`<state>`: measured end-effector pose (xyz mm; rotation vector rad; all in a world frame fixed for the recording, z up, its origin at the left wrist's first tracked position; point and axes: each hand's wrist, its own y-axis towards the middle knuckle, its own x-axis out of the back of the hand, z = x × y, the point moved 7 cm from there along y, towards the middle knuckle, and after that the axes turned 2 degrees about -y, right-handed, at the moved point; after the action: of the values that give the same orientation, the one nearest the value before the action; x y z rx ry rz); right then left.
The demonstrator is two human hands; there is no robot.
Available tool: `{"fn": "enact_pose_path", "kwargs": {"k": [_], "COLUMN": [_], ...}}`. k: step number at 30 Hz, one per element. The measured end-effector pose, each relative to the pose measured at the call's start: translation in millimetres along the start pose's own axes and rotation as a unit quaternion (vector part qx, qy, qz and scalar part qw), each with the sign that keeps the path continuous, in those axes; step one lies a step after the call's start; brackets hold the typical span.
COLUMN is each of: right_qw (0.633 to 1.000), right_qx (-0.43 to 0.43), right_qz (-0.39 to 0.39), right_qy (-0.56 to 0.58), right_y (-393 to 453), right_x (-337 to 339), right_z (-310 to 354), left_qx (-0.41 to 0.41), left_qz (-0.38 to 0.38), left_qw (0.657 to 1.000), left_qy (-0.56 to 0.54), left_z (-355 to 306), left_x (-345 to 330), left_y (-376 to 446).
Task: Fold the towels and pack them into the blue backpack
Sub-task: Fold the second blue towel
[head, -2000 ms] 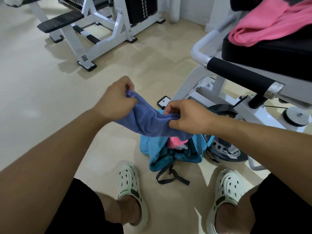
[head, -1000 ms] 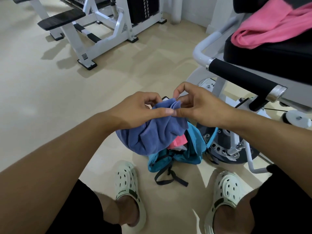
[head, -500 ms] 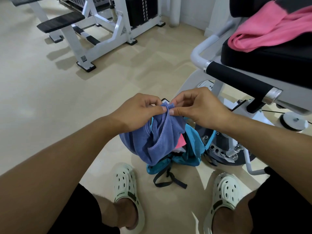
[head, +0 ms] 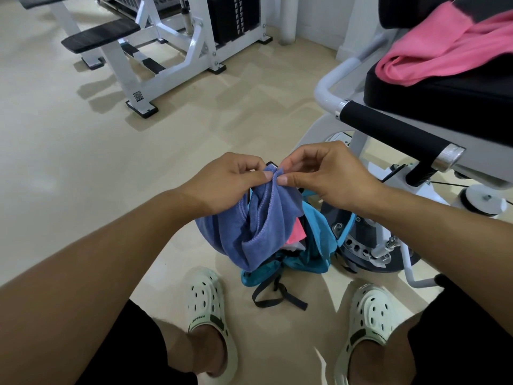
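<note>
Blue towel (head: 261,226) (pinched, both hands)

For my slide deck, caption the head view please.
Both hands pinch a purple towel above the blue backpack.

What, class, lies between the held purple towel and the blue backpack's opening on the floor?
Nothing visible blocks it. The purple towel, pinched by the left hand and right hand, hangs directly above the blue backpack, which already holds something pink.
</note>
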<state>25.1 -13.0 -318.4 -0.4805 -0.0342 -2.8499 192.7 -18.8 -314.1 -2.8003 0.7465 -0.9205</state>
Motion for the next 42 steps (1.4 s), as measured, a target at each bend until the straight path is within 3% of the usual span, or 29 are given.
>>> {"fn": "enact_pose_path", "kwargs": {"k": [11,26,34,42], "right_qw": [0.999,1.000,0.992,0.999], "right_qx": [-0.031,0.005,-0.036,0.031], "right_qz": [0.030,0.020,0.116,0.025], "right_qy": [0.020,-0.020,-0.025,-0.029], "right_y": [-4.3,-1.5,-1.5,0.0], "right_x": [-3.2,-3.6,-19.8,-6.3], "right_z": [1.9,-1.5,-14.1,-0.9], "left_qx": [-0.015,-0.007,-0.017,0.015], "left_qz": [0.014,0.011,0.035,-0.008], "left_qw": [1.000,1.000,0.999,0.999], "left_qy": [-0.018,0.015,0.010,-0.030], "left_z": [-5.8,-1.9,-4.1,0.2], "left_x": [-4.3,-0.3,0.0,3.4], "left_y": [-4.8,-2.5,-6.1,-4.4]}}
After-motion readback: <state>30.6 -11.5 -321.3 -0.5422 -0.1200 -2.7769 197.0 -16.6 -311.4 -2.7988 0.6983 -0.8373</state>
